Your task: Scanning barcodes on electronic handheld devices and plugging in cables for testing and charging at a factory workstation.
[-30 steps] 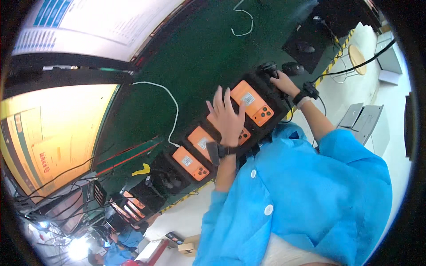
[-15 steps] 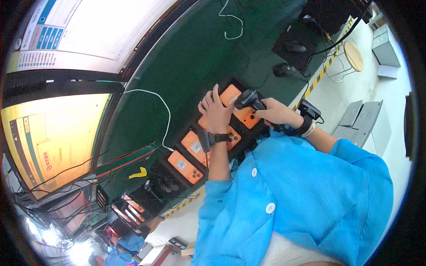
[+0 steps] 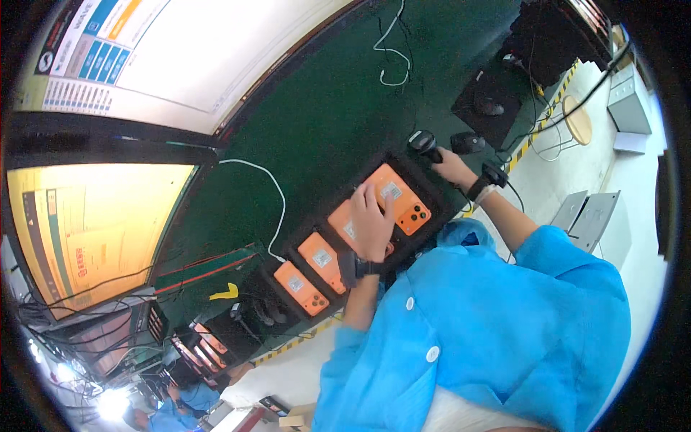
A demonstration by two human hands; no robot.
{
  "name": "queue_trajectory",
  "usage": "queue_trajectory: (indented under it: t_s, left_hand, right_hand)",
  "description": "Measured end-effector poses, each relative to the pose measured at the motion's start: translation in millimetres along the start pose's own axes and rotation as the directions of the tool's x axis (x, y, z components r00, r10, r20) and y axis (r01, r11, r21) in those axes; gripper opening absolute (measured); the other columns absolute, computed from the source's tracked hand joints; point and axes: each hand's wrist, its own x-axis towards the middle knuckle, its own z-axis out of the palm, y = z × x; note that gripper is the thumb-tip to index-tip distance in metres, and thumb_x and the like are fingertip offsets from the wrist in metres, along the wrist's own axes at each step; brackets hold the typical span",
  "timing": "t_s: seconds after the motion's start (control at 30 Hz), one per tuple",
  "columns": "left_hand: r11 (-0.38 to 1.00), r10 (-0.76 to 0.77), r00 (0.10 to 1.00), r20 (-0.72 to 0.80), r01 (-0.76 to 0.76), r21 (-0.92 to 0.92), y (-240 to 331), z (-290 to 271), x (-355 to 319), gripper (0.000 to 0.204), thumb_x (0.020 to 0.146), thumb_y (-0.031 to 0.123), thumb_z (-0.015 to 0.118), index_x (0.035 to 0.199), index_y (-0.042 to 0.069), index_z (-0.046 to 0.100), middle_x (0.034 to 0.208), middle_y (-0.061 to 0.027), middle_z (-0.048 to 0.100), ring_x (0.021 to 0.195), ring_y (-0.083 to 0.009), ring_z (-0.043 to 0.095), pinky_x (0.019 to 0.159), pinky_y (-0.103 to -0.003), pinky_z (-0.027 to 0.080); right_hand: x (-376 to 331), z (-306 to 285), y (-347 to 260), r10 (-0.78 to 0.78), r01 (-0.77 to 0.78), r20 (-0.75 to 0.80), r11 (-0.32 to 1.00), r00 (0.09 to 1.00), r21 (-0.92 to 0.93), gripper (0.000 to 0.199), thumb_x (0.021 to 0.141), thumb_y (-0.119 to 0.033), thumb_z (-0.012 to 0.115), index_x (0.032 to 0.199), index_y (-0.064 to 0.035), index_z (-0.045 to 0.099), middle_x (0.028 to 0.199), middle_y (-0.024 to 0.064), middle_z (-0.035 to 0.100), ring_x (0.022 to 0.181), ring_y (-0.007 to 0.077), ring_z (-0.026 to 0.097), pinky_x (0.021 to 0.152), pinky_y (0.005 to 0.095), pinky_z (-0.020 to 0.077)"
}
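Presently: right hand (image 3: pixel 455 170), closed round scanner (image 3: pixel 422 141). Left hand (image 3: pixel 373 232), fingers loosely spread over phone (image 3: pixel 342 218), second from right; grip, cannot tell. Handling: keep fingertips off labels (image 3: pixel 391 190), scanner square to them. Phones (image 3: pixel 404 205): four, orange, camera-side up, in black tray (image 3: pixel 435 189).

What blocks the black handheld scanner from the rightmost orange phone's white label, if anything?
Nothing visible: the white label on the rightmost orange phone is uncovered, though the left hand lies close beside it.
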Motion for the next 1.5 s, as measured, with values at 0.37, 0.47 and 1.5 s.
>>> queue_trajectory:
  t_s: [0.37,0.47,1.5]
  left_hand:
    - [0.948,-0.033,0.982,0.187,-0.029,0.317,25.0,-8.7,15.2,0.058,0.087,0.03,0.061,0.135,0.0,0.043,0.134,-0.0163,0.046,0.115,-0.0348,0.045,0.098,-0.048,0.039]
    - [0.967,-0.058,0.979,0.193,0.007,0.256,26.3,-9.3,23.9,0.055,0.087,0.03,0.061,0.131,0.0,0.046,0.128,-0.0175,0.048,0.114,-0.035,0.045,0.097,-0.051,0.038]
    - [0.414,-0.426,0.821,0.381,0.551,-0.725,68.5,-45.9,13.6,0.024,0.088,0.014,0.069,0.107,-0.001,0.066,0.092,-0.0045,0.068,0.082,-0.007,0.061,0.072,-0.022,0.049]
  right_hand:
    - [104.3,25.0,-101.5,-0.371,0.289,-0.205,0.894,0.906,-0.342,0.032,0.079,-0.009,0.055,0.109,0.0038,0.053,0.107,0.0256,0.054,0.103,0.0431,0.055,0.088,0.0473,0.0485]
    - [179.4,42.5,-93.2,-0.451,0.229,-0.326,0.811,0.831,-0.538,0.046,0.077,-0.007,0.056,0.12,0.006,0.046,0.113,0.026,0.052,0.111,0.0433,0.05,0.097,0.0484,0.0423]
    - [-30.6,-66.0,-201.9,-0.789,0.836,0.282,0.537,0.546,-0.117,0.015,0.081,-0.02,0.066,0.075,-0.0068,0.062,0.068,0.0083,0.059,0.061,0.0282,0.061,0.054,0.0384,0.0479]
